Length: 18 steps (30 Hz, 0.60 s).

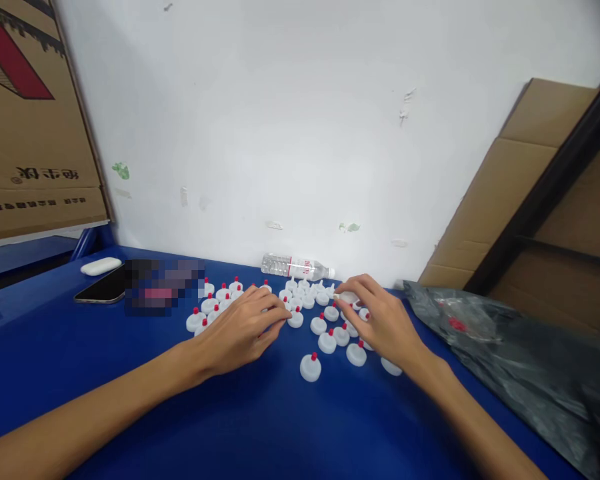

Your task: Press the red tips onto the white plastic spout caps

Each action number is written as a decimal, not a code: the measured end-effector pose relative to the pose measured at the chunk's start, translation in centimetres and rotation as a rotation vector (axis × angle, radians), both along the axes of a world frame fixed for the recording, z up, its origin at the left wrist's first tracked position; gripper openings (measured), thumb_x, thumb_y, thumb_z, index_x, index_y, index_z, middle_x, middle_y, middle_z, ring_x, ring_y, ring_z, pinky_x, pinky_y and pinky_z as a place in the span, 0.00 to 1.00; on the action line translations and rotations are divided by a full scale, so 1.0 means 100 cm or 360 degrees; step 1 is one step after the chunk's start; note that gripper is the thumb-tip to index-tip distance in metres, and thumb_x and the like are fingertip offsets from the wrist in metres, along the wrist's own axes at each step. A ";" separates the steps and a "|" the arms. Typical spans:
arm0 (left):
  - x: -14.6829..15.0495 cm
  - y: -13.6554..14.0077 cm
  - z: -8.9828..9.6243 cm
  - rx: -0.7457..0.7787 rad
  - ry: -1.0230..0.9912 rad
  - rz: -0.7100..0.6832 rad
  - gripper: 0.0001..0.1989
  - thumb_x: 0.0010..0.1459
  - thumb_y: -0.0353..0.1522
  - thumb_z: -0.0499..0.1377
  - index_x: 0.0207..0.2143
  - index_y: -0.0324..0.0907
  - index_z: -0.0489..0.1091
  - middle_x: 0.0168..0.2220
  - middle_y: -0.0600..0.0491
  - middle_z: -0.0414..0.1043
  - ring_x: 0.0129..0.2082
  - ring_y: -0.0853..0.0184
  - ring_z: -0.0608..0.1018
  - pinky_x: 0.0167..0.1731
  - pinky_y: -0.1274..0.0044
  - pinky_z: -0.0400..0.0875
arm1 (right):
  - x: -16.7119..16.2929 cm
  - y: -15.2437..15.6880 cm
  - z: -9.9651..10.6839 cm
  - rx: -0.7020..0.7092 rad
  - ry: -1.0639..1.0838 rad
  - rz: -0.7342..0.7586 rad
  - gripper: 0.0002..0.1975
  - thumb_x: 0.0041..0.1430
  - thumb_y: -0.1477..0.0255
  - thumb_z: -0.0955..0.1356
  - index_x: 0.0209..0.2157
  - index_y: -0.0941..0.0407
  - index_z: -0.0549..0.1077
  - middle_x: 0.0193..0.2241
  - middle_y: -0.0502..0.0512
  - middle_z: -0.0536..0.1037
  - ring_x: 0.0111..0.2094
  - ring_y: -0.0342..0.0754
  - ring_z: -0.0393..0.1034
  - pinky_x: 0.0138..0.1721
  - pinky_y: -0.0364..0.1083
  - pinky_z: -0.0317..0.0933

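White caps (311, 369): over twenty | right hand (380, 317): holds one | bottle (276, 265): one

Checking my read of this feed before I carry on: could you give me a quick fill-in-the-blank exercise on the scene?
1. The lone white cap at the front has a ____ tip.
2. The clear bottle lies between the other caps and the ____.
3. The phone lies to the person's ____.
4. The table top is ____.

Missing words: red; wall; left; blue.

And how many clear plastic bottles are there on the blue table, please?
1: the clear plastic bottle lies sideways along the white wall, behind round white plastic nozzle caps; others may be hidden.
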<state>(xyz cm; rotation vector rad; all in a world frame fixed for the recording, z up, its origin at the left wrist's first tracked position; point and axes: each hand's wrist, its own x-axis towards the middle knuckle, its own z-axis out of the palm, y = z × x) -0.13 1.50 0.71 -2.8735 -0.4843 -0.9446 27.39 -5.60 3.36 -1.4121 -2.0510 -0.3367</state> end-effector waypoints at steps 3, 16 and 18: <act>0.000 -0.002 -0.002 -0.0025 -0.0037 0.0017 0.11 0.67 0.26 0.54 0.49 0.42 0.71 0.44 0.49 0.76 0.43 0.62 0.74 0.46 0.67 0.66 | -0.013 -0.003 -0.004 0.0069 0.0041 0.0258 0.13 0.70 0.71 0.61 0.54 0.50 0.66 0.50 0.57 0.75 0.50 0.53 0.73 0.49 0.53 0.69; 0.005 -0.005 -0.007 0.0081 -0.0249 0.0024 0.18 0.66 0.27 0.57 0.57 0.41 0.66 0.37 0.50 0.74 0.36 0.64 0.73 0.37 0.71 0.68 | -0.029 -0.010 -0.016 0.0001 0.0042 0.0558 0.22 0.67 0.70 0.68 0.60 0.47 0.61 0.51 0.54 0.77 0.49 0.50 0.74 0.51 0.53 0.70; 0.006 -0.005 -0.007 0.0105 -0.0253 0.0006 0.17 0.66 0.27 0.57 0.57 0.41 0.66 0.36 0.50 0.74 0.35 0.64 0.73 0.37 0.71 0.67 | -0.031 -0.010 -0.018 0.0014 0.0035 0.0578 0.23 0.68 0.70 0.67 0.61 0.47 0.60 0.52 0.54 0.77 0.49 0.50 0.74 0.50 0.53 0.70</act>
